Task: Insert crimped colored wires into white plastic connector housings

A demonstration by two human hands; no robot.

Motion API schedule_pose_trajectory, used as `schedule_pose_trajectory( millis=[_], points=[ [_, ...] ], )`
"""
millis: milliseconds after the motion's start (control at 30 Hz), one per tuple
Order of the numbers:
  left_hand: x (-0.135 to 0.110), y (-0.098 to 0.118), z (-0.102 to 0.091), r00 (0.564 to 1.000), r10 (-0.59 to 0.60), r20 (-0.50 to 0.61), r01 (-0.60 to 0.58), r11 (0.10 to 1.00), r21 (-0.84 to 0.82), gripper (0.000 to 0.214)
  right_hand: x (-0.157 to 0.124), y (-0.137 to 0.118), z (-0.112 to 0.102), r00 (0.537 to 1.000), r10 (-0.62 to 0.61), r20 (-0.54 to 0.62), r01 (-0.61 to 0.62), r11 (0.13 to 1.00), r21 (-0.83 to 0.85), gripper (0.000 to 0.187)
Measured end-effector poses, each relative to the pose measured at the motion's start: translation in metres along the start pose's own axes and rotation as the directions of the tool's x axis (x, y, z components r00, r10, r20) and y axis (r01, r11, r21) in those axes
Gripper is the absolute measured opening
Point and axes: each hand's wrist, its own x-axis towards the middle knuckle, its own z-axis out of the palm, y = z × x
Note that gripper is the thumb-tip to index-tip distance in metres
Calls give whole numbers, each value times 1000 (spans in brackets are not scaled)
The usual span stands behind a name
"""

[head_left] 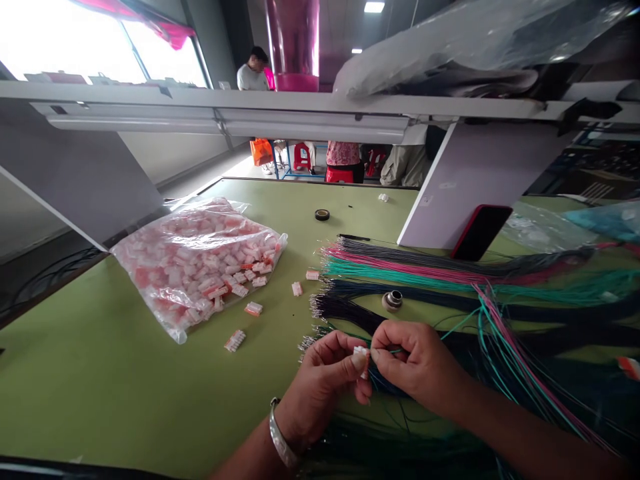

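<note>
We watch a left hand, a polished silver bangle at its wrist, grasping a small white-and-orange plastic connector between thumb and fingers above a green-topped counter; the right hand closes in a pinch at the connector's other side, a thin teal wire running out past its fingers; whether any wire is seated in the connector is too small to tell. Long bundles of fine black, pink and teal wires with bared ends spread across the counter, and we see no connectors fitted to them; a clear plastic bag remains heaped with connectors, while a few loose white-and-orange connectors lie just beside it; nearby sit a black tape roll, a round metal fitting and a red-edged smartphone; we can read no brand, label or writing; a person in a pale shirt stands well beyond the counter.
</note>
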Motion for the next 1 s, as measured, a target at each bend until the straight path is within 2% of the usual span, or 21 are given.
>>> schedule_pose_trajectory(
  millis=[100,300,467,633,867,1000],
  points=[
    [0,-1,1,1000,18,-9,-18,1000,6,19,0,1,0,1000,5,16,-5,1000,-6,17],
    [1,0,3,999,-8,-40,7,1000,-28,21,-3,5,-3,986,-167,-14,165,980,-109,15],
    [1,-2,2,999,-1,-44,0,1000,-22,21,-4,12,4,971,-237,-28,231,965,-125,12],
    [0,-5,2,1000,-5,-31,4,1000,-14,21,-5,16,8,979,-204,-8,202,974,-106,14],
    [0,-5,4,997,-49,-65,41,993,-114,18,-5,13,8,992,-119,-51,118,993,-30,20],
    [2,-3,1,998,-27,-54,16,983,-182,18,2,5,-2,986,-163,-25,162,986,-23,21]
  ],
)
